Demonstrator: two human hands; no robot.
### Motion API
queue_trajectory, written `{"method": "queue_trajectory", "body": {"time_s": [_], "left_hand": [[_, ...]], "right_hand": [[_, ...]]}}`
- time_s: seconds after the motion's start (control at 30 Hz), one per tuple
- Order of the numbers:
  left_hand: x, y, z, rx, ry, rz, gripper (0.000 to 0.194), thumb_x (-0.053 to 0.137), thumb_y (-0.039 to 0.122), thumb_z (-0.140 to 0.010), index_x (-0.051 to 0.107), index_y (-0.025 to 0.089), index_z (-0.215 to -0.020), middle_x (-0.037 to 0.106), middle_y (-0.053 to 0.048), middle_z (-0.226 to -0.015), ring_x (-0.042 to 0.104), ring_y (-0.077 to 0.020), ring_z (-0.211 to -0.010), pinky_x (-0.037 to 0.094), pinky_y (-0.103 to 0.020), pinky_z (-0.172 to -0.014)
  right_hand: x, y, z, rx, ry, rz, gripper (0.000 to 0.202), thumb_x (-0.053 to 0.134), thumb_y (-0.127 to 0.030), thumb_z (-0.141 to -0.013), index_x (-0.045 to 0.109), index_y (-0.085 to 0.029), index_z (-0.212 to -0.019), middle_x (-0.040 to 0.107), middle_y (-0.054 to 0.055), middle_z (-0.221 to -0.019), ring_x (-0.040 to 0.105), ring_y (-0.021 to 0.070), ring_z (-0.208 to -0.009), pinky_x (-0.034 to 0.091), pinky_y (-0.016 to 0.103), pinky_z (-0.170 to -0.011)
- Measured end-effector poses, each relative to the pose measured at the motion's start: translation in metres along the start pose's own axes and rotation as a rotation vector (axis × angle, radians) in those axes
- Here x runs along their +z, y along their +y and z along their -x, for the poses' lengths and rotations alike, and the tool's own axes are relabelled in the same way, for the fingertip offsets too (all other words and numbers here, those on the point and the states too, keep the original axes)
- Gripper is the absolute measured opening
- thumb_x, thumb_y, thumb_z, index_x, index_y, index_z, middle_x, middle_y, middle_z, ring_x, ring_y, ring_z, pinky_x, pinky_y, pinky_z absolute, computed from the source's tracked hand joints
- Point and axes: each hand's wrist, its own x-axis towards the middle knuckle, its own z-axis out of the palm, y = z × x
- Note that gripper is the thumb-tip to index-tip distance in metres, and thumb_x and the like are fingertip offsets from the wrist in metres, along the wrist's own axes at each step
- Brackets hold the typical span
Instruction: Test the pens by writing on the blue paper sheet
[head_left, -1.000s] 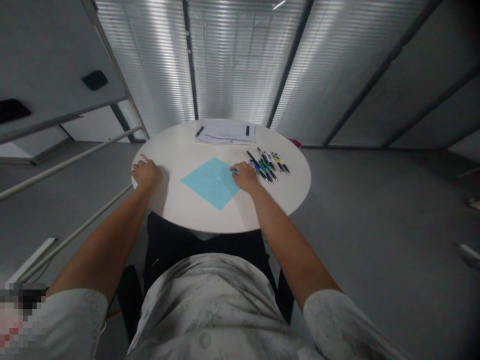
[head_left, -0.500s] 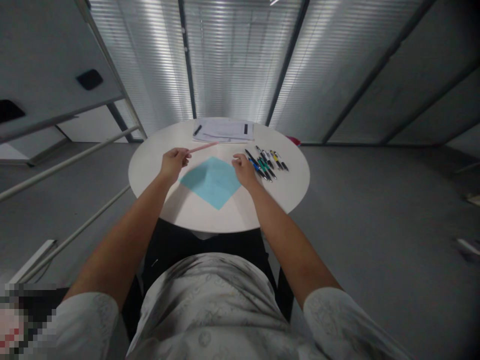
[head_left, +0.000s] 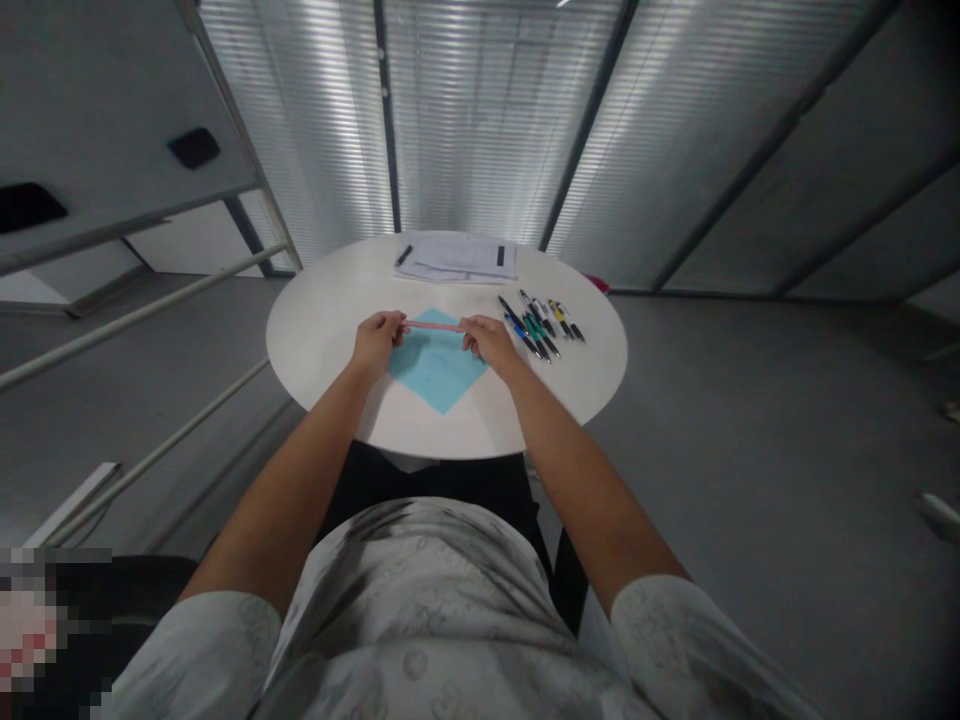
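A thin, straight pink strip stretches between my two hands above the table. My left hand is closed on its left end, and my right hand pinches its right end. What the strip is made of is too small to tell. Beneath it lies a light blue square sheet of paper, turned with one corner toward me. My hands cover parts of its left and right corners. Several pens lie to the right of my right hand.
The round white table stands before me. At its far edge lies a stack of papers with a dark pen on it. A white metal frame rises at the left. Blinds hang behind the table.
My left hand has moved right with the pink strip, which now lies level over the blue sheet. My right hand has taken hold of its free end.
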Motion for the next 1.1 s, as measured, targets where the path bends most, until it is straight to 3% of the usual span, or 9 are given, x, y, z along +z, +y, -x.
{"method": "queue_trajectory", "body": {"time_s": [0.2, 0.57, 1.1], "left_hand": [[0.0015, 0.0021, 0.0012, 0.001, -0.026, -0.004, 0.020, 0.065, 0.034, -0.082, 0.065, 0.014, -0.078, 0.059, -0.002, -0.062, 0.048, -0.0082, -0.051, 0.036, -0.022, -0.050], [-0.0023, 0.0010, 0.0006, 0.009, -0.079, 0.016, 0.016, 0.066, 0.029, -0.078, 0.067, 0.014, -0.072, 0.050, 0.002, -0.051, 0.043, -0.0073, -0.044, 0.030, -0.022, -0.044], [0.0010, 0.0090, 0.0057, -0.011, -0.078, 0.041, 0.012, 0.062, 0.024, -0.073, 0.068, 0.014, -0.070, 0.047, 0.002, -0.046, 0.039, -0.0087, -0.041, 0.029, -0.024, -0.044]], "right_hand": [[-0.0033, -0.0007, -0.0039, 0.022, 0.016, -0.048, 0.017, 0.064, -0.033, -0.081, 0.066, -0.018, -0.076, 0.058, -0.004, -0.052, 0.041, 0.0063, -0.040, 0.029, 0.019, -0.041], [-0.0051, -0.0058, 0.0004, 0.060, 0.020, -0.082, 0.014, 0.060, -0.030, -0.084, 0.065, -0.018, -0.079, 0.059, -0.004, -0.056, 0.044, 0.0058, -0.041, 0.028, 0.019, -0.041], [-0.0083, -0.0055, 0.0005, 0.074, 0.030, -0.124, 0.015, 0.066, -0.033, -0.080, 0.065, -0.018, -0.082, 0.060, -0.004, -0.059, 0.048, 0.0063, -0.043, 0.030, 0.019, -0.040]]}}
